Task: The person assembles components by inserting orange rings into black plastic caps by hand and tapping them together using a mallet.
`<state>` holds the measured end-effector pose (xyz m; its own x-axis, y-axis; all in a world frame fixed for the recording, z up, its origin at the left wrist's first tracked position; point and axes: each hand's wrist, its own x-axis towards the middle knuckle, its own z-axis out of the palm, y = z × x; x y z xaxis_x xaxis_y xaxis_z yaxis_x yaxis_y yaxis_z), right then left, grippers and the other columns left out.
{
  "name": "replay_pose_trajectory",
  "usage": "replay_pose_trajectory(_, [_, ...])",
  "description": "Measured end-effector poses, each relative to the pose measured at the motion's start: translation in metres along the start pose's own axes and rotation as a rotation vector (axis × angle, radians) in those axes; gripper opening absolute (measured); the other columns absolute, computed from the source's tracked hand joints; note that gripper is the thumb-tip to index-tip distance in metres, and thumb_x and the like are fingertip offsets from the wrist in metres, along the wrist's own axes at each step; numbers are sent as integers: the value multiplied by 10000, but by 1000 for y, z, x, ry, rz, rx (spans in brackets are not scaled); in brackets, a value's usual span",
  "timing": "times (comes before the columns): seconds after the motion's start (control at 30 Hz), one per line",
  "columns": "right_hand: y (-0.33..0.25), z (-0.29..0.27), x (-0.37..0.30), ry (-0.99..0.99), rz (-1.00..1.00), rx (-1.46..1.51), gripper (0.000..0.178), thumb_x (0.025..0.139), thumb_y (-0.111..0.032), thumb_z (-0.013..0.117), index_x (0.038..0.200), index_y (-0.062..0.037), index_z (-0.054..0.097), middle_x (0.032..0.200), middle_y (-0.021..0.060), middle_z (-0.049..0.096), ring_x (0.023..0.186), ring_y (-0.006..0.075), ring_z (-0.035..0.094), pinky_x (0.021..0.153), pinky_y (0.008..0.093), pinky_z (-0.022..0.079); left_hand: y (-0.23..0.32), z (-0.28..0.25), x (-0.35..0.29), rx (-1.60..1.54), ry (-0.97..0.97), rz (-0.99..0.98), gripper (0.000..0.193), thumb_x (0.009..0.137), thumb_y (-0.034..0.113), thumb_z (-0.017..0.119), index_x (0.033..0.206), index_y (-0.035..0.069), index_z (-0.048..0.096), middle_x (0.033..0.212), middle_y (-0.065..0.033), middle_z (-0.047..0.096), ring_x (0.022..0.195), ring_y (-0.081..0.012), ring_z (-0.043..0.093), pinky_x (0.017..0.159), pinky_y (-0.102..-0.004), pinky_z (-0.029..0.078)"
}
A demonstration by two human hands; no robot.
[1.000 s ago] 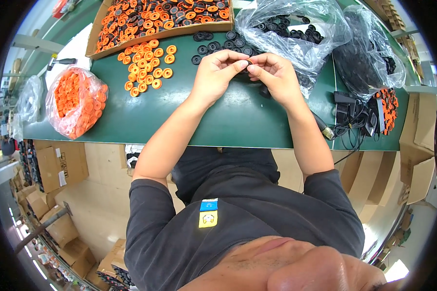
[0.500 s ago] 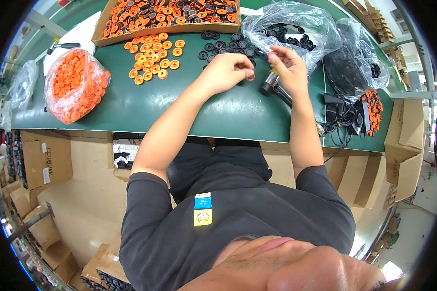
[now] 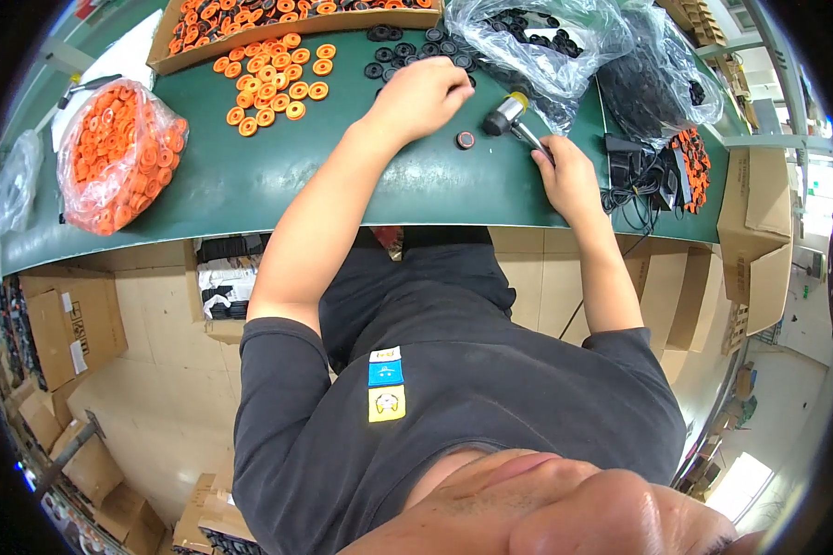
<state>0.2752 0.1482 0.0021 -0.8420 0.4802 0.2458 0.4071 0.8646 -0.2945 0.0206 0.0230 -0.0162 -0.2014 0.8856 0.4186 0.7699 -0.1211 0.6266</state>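
Observation:
My right hand [image 3: 572,182] is closed round the handle of a mallet [image 3: 529,132] with a metal head, one black face and one yellow face; the mallet's head rests at the table's middle. To the left of the mallet lies a small round black piece with an orange-red ring [image 3: 465,141]. My left hand [image 3: 423,97] hovers at the near edge of a pile of black round discs [image 3: 404,54]. Its fingers are curled down, and what they hold, if anything, is hidden. Orange round discs [image 3: 267,83] are spread left of that hand.
At the back stands a cardboard tray [image 3: 296,25] of orange-and-black pieces. A clear bag of orange parts [image 3: 120,157] sits at the left. Toward the right are plastic bags of black parts [image 3: 652,83], black adapters with cables [image 3: 640,171] and a heap of orange-and-black pieces [image 3: 691,166].
My right hand has come down from beside the plastic bag onto the mallet's handle. The round black piece now lies on the table, and my left hand is nearer the black discs.

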Motion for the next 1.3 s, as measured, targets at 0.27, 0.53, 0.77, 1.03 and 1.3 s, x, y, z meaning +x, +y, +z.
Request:
replay_pose_trajectory(0.27, [-59, -34, -2, -252, 213, 304, 188, 955, -179, 581, 1012, -5, 625, 851, 229, 635, 835, 428, 617, 724, 478, 476, -4, -4, -2, 20, 199, -135, 169, 888, 209, 659, 916, 50, 710, 867, -119, 639, 837, -309, 634, 752, -402, 502])
replay_pose_trajectory(0.53, [-65, -34, -1, -210, 35, 176, 248, 958, -153, 572, 1145, 2, 627, 938, 229, 648, 905, 421, 625, 771, 487, 482, -12, -2, 1, 34, 209, -154, 179, 880, 220, 665, 908, 49, 710, 864, -122, 646, 842, -312, 642, 760, -398, 509])
replay_pose_trajectory(0.77, [-57, -17, -6, -163, -76, 167, 285, 960, -119, 571, 1207, 15, 614, 901, 218, 629, 860, 415, 615, 761, 462, 480, -10, -1, 2, 31, 206, -139, 183, 879, 225, 664, 905, 50, 711, 868, -121, 648, 857, -312, 642, 765, -406, 509])
replay_pose_trajectory(1.03, [-68, -20, -12, -155, -13, 167, 285, 965, -112, 555, 1208, 28, 610, 932, 228, 637, 886, 416, 620, 789, 478, 478, -11, -3, 3, 41, 197, -135, 189, 877, 237, 639, 877, 63, 711, 877, -110, 657, 873, -314, 650, 791, -427, 526])
replay_pose_trajectory(1.3, [-78, -38, -18, -187, 82, 192, 288, 962, -111, 559, 1210, 28, 605, 941, 230, 637, 902, 419, 616, 790, 480, 480, -10, -4, 1, 45, 213, -164, 180, 876, 229, 650, 889, 60, 713, 860, -109, 647, 843, -313, 645, 764, -415, 519])
